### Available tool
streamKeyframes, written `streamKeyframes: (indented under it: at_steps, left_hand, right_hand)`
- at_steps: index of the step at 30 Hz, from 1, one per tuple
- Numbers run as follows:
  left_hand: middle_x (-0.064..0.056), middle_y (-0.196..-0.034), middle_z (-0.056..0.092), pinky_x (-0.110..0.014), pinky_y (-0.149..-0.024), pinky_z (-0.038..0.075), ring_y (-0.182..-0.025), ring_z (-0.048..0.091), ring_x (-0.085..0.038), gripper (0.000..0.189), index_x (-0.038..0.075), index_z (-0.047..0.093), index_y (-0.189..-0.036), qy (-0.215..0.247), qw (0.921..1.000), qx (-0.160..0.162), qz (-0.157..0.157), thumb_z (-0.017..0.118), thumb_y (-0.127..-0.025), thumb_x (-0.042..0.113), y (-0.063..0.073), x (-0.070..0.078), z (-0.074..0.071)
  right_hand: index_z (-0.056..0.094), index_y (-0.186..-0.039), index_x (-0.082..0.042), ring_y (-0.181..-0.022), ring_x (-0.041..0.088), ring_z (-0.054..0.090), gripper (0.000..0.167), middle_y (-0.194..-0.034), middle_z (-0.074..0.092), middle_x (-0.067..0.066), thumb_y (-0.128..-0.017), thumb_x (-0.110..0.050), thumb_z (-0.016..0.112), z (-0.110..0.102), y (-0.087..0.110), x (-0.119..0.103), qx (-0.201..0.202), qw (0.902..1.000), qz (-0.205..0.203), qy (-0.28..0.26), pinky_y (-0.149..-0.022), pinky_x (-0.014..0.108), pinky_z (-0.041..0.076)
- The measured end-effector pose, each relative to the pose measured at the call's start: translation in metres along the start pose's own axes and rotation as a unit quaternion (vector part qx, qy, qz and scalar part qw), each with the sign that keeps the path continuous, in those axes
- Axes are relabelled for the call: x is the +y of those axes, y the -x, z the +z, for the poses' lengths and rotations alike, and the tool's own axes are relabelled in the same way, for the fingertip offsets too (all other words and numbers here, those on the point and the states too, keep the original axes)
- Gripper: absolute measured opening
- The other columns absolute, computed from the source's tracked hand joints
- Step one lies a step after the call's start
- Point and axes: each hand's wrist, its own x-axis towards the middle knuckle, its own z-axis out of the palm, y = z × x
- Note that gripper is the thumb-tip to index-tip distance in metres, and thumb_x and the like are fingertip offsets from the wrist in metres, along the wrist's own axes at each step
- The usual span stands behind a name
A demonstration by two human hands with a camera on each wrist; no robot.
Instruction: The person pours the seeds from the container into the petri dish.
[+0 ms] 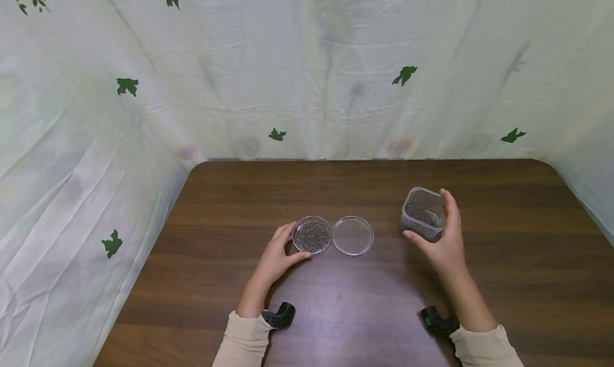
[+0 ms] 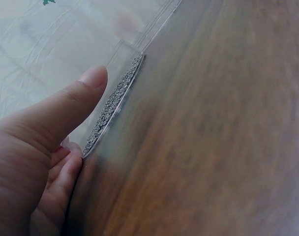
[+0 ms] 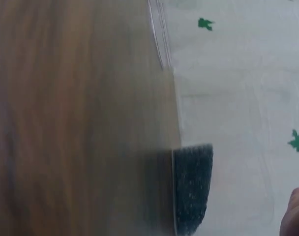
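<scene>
A clear petri dish point(image 1: 312, 235) full of dark grey granules lies on the table. My left hand point(image 1: 278, 255) holds it by the rim, fingers on the far left side and thumb at the near edge; the granules point(image 2: 115, 101) show side-on in the left wrist view. Touching the dish's right side is an empty clear round lid point(image 1: 352, 236). A translucent plastic tub point(image 1: 422, 212) with dark granules stands farther right. Around it my right hand point(image 1: 446, 244) is spread. In the right wrist view, the visible fingertip stands apart from the tub's dark contents point(image 3: 191, 189).
The brown wooden table point(image 1: 345, 292) ends at a pale cloth backdrop point(image 1: 316, 79) with green bird-like shapes, which also hangs along the left and right sides. A black camera sits on each wrist, near the tan sleeves.
</scene>
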Motion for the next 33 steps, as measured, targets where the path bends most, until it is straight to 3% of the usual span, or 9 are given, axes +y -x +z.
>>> streamKeyframes:
  at_steps: [6, 11, 15, 19, 24, 33]
  left_hand:
    - [-0.017, -0.128, 0.042, -0.04, -0.094, 0.038, -0.105, 0.054, -0.027, 0.084, -0.004, 0.039, -0.132, -0.001, 1.0, 0.0, 0.002, 0.079, -0.067, 0.03, 0.001, 0.0, -0.001]
    - [-0.017, -0.128, 0.042, -0.04, -0.094, 0.038, -0.105, 0.053, -0.026, 0.084, -0.003, 0.039, -0.132, -0.002, 1.0, 0.0, -0.001, 0.079, -0.067, 0.03, 0.001, -0.001, 0.0]
    - [-0.017, -0.128, 0.042, -0.039, -0.094, 0.038, -0.106, 0.053, -0.026, 0.083, -0.003, 0.039, -0.133, -0.001, 1.0, -0.001, -0.005, 0.079, -0.067, 0.029, 0.0, -0.001, 0.0]
    - [-0.016, -0.128, 0.042, -0.038, -0.094, 0.038, -0.106, 0.053, -0.026, 0.083, -0.003, 0.039, -0.133, 0.0, 1.0, -0.001, -0.007, 0.079, -0.067, 0.028, 0.0, -0.001, 0.0]
    - [-0.017, -0.127, 0.043, -0.039, -0.094, 0.038, -0.106, 0.053, -0.027, 0.083, -0.003, 0.039, -0.132, 0.002, 1.0, 0.001, -0.003, 0.079, -0.067, 0.029, 0.0, 0.0, 0.0]
    - [-0.017, -0.127, 0.043, -0.039, -0.093, 0.039, -0.105, 0.054, -0.027, 0.083, -0.002, 0.04, -0.132, 0.003, 1.0, 0.003, -0.002, 0.079, -0.066, 0.028, 0.0, 0.0, 0.001]
  right_hand:
    - [0.02, -0.137, 0.009, -0.13, 0.023, 0.022, 0.107, -0.137, 0.026, 0.028, -0.047, 0.019, 0.079, 0.01, 0.003, -0.004, -0.043, 0.9981, -0.043, 0.008, -0.105, 0.025, 0.019]
    - [0.021, -0.136, 0.01, -0.13, 0.018, 0.022, 0.104, -0.137, 0.026, 0.027, -0.05, 0.013, 0.081, 0.018, 0.006, -0.005, -0.085, 0.996, -0.026, 0.008, -0.104, 0.02, 0.018]
    - [0.02, -0.139, 0.003, -0.129, 0.024, 0.023, 0.106, -0.14, 0.026, 0.02, -0.054, 0.005, 0.083, 0.025, 0.009, 0.011, -0.122, 0.9925, -0.01, 0.006, -0.103, 0.018, 0.019]
    - [0.02, -0.142, -0.007, -0.129, 0.026, 0.024, 0.108, -0.143, 0.026, 0.01, -0.056, -0.007, 0.085, 0.031, 0.012, 0.026, -0.151, 0.9883, 0.019, 0.014, -0.104, 0.03, 0.022]
    - [0.02, -0.142, -0.009, -0.129, 0.03, 0.024, 0.108, -0.143, 0.026, 0.008, -0.058, -0.02, 0.086, 0.039, 0.015, 0.032, -0.173, 0.9839, 0.039, 0.026, -0.101, 0.049, 0.024]
    - [0.022, -0.141, -0.009, -0.129, 0.026, 0.024, 0.106, -0.141, 0.029, 0.011, -0.058, -0.027, 0.085, 0.05, 0.018, 0.04, -0.215, 0.9751, 0.042, 0.037, -0.102, 0.048, 0.023]
